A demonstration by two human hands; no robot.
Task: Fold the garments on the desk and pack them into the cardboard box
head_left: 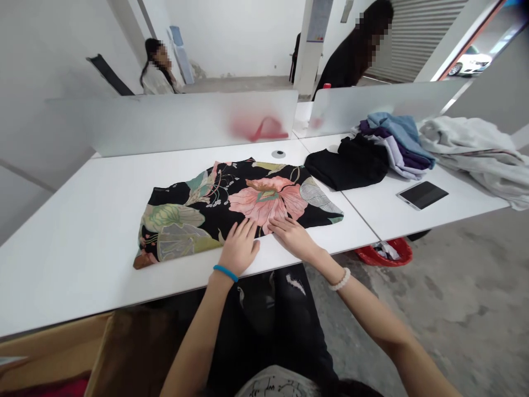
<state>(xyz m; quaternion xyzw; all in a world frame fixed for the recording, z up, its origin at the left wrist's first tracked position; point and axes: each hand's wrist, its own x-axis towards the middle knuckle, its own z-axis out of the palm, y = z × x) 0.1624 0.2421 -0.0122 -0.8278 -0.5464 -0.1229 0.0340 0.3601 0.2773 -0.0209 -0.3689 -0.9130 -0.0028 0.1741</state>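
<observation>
Flattened on cloth, the left hand (240, 243) presses lightly with its fingers a little spread and its thumb out to the side; the right hand (294, 239) lies just beside it, fingers nearly together and extended. Both rest along the near edge of a floral-print garment (264, 199), a smooth black fabric spread in a long, irregular panel under and beyond the fingertips, reaching farther to their left than to their right. Its large pink bloom, with veined petals, sits straight ahead of the hands. Behind each grip, a smooth blue wristband (225, 273) rings the left wrist and a knobbly white bracelet (340, 279) the right. Beyond the right hand, to its right, lies a softly crumpled black garment (351, 164); farther right, a flat rectangular tablet (424, 194) with a glossy dark screen rests on the white tabletop (78, 226).
</observation>
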